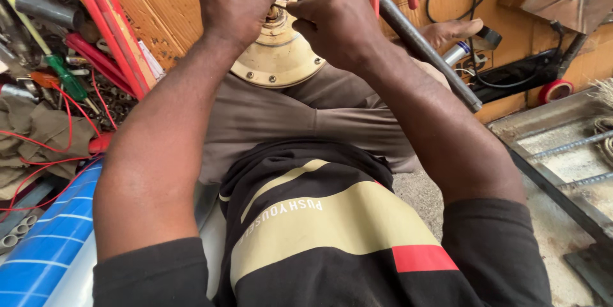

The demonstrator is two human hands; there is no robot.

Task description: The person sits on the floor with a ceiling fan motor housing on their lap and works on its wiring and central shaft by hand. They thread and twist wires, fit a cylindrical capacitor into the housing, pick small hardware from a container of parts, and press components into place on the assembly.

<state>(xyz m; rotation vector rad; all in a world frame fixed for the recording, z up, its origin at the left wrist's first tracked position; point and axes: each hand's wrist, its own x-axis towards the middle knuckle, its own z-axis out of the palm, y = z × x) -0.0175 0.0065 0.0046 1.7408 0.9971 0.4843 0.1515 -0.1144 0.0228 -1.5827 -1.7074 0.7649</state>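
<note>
Head view: left hand (235,2) and right hand (332,21), fingers pinched narrow, meeting on hub of cream round motor housing (278,58) resting on lap, steel pipe (424,48) close beside right wrist, tool clutter (57,71) crowding left edge.

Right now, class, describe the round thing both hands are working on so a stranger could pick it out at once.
Start at the person's lap, in front of the orange board. Resting there on the brown trousers is a cream round metal housing, domed, with small screws around its rim. Both the left hand and right hand pinch at its centre hub; the grey pipe beside it is long and straight.
</note>
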